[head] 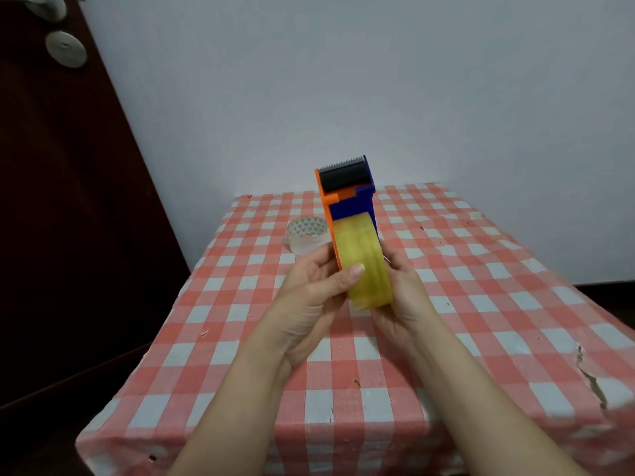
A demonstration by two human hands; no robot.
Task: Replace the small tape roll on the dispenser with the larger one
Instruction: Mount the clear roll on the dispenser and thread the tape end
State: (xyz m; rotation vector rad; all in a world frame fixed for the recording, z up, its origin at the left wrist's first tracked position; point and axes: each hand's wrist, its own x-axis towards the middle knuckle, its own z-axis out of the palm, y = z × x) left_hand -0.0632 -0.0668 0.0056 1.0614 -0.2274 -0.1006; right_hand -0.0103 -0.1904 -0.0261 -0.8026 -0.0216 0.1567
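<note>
Red-and-white checked tablecloth (446, 304) covers the table below a pale wall; both hands clamp an orange-and-blue plastic tape dispenser (347, 197) carrying a yellowish tape roll (364, 266), left hand (309, 297) thumb on the roll, right hand (402, 286) fingers wrapped behind; small clear tape roll (307, 239) lies on the cloth just behind the left hand

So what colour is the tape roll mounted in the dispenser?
Translucent yellow tape roll, seen in the head view, the only one.

I hold the orange and blue dispenser (347, 197) up over the checked counter (481, 304), my left hand (309, 297) and right hand (402, 286) clasping either side of the yellow tape roll (364, 266) seated in it. My left thumb lies across the roll's face. A small clear tape roll (307, 235) rests on the counter behind.
</note>
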